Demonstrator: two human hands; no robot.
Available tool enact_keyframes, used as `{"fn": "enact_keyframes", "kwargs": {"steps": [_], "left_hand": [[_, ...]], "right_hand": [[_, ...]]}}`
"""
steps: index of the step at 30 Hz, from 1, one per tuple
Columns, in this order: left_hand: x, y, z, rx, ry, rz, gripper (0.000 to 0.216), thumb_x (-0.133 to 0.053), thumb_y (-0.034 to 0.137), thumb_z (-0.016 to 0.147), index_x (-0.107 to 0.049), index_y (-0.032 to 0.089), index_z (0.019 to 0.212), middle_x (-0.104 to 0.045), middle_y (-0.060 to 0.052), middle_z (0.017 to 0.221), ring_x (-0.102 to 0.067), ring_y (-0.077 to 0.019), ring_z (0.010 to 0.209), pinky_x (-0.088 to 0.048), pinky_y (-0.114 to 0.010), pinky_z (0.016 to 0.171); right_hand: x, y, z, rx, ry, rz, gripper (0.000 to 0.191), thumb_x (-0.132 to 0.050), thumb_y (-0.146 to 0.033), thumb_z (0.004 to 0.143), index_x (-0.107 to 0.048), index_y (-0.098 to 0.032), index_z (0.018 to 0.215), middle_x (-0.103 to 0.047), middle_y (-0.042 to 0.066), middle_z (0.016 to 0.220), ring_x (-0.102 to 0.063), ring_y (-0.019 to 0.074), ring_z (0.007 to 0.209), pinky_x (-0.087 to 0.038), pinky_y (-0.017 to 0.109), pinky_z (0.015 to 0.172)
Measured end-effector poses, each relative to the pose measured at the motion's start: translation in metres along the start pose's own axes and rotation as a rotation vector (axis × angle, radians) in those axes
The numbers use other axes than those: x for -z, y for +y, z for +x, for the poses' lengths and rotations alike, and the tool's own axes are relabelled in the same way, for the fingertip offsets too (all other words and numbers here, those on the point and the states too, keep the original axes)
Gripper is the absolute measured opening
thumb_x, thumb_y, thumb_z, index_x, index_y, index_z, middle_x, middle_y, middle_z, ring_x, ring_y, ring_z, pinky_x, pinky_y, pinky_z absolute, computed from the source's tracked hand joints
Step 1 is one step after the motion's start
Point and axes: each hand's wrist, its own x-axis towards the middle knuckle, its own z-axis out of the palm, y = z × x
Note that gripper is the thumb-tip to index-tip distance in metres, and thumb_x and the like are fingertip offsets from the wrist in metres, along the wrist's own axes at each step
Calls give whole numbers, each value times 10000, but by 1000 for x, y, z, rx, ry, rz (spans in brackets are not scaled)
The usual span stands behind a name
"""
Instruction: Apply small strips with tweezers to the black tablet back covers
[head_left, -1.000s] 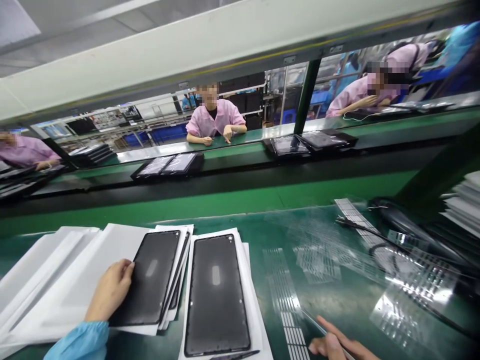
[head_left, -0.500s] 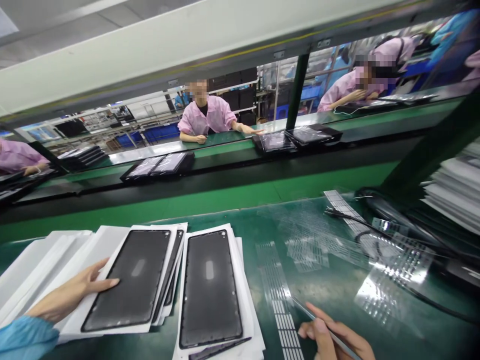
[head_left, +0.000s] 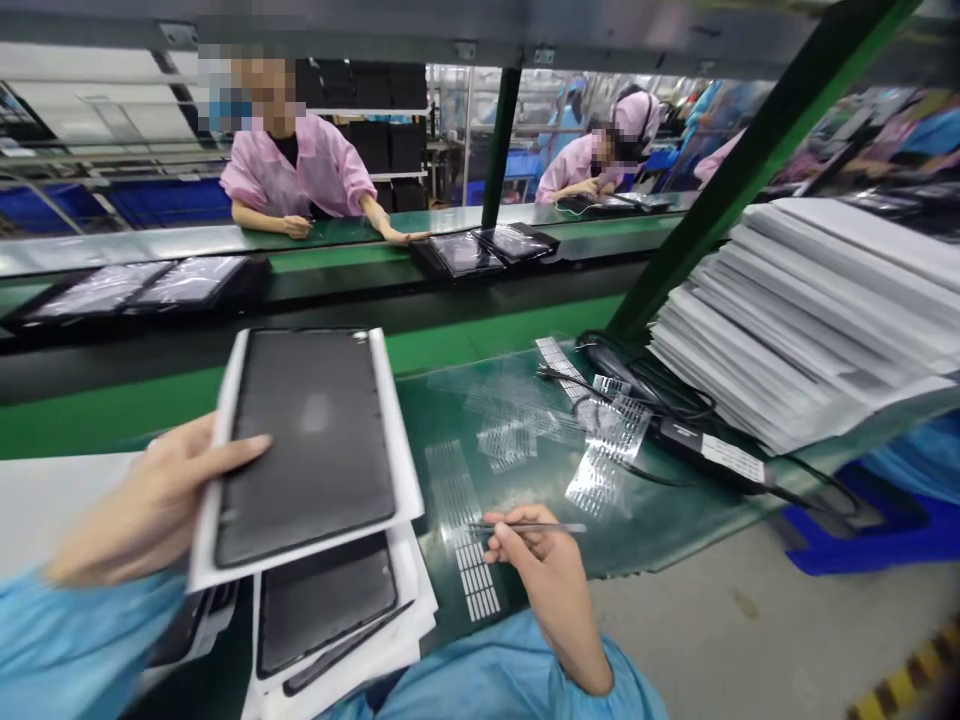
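My left hand [head_left: 169, 480] grips the left edge of a black tablet back cover [head_left: 311, 450] with a white paper sheet under it, thumb on top. The cover is held above a stack of more covers [head_left: 330, 600] interleaved with white sheets. Between the thumb and fingers of my right hand [head_left: 536, 560] are slim metal tweezers [head_left: 559, 527]. Their tip is over a strip of small white adhesive labels [head_left: 478, 580] on the green table; I cannot tell whether a label is in the tip. The strip's upper part is bare clear film.
Used clear film strips [head_left: 510, 445], black cables and a power strip [head_left: 701, 455] lie right of centre. A tall pile of white sheets [head_left: 810, 310] stands at the right, by a slanted green post [head_left: 735, 190]. Across the conveyor, people in pink work beside tablet trays [head_left: 480, 250].
My left hand has lifted the cover with its sheet and moved it right, over the other stack. My right hand keeps the tweezers at the label strip. The view has turned right.
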Motion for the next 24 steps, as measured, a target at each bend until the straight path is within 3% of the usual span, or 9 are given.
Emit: {"fn": "enact_keyframes", "kwargs": {"steps": [1,2,5,7,10,15,20,24], "left_hand": [[-22,3,5,47,-159,-178,613,-788,533,520,-647,111,941,-706,-69,724,-650,-225,658,-561,-355,619],[-43,3,9,21,-243,-296,596,-777,490,569,-624,129,1019,-714,-75,824,-660,-236,747,-562,-368,692],[-93,-6,12,-158,-326,-349,492,-706,402,699,-586,150,1104,-685,-85,1030,-635,-246,947,-518,-389,862],[-110,-19,8,-241,-352,-270,443,-654,378,758,-566,162,1134,-657,-79,1105,-620,-232,993,-493,-378,907],[-116,-42,-2,-305,-324,-100,361,-588,371,815,-578,171,1116,-677,-57,1025,-647,-205,897,-520,-341,839],[-114,-56,-9,-438,-274,218,225,-597,371,795,-654,158,748,-627,-12,596,-628,-178,646,-520,-271,631],[-115,-53,-10,-488,-303,297,240,-544,364,826,-650,163,750,-638,-23,628,-603,-165,613,-496,-266,593],[-117,-57,-16,-580,-249,375,271,-558,354,821,-596,171,624,-602,-11,555,-587,-181,608,-478,-293,592]], "right_hand": [[0,-1,1,-20,-24,-1,262,-692,-380,765,-541,-172,813,-702,48,795,-657,147,566,-552,275,570],[0,0,2,-37,-40,2,273,-701,-387,755,-541,-172,806,-700,50,802,-657,146,565,-556,274,560],[1,2,3,-52,-43,9,286,-715,-397,739,-551,-171,797,-690,62,845,-667,163,623,-580,297,560],[2,4,1,-45,-29,-1,272,-706,-393,751,-557,-170,799,-677,49,800,-672,178,652,-592,308,558],[1,5,-2,-43,-15,-25,250,-685,-383,775,-553,-175,821,-646,14,683,-682,195,664,-599,307,547],[-1,2,-1,-36,-11,-49,237,-679,-368,783,-542,-179,821,-654,28,744,-684,195,667,-603,302,509],[-2,-2,-3,-21,19,-58,194,-667,-324,804,-536,-181,817,-664,41,837,-677,157,606,-599,281,505],[-2,-4,-6,-13,28,-75,170,-660,-296,815,-537,-180,801,-672,39,827,-671,142,573,-598,273,513]]}}
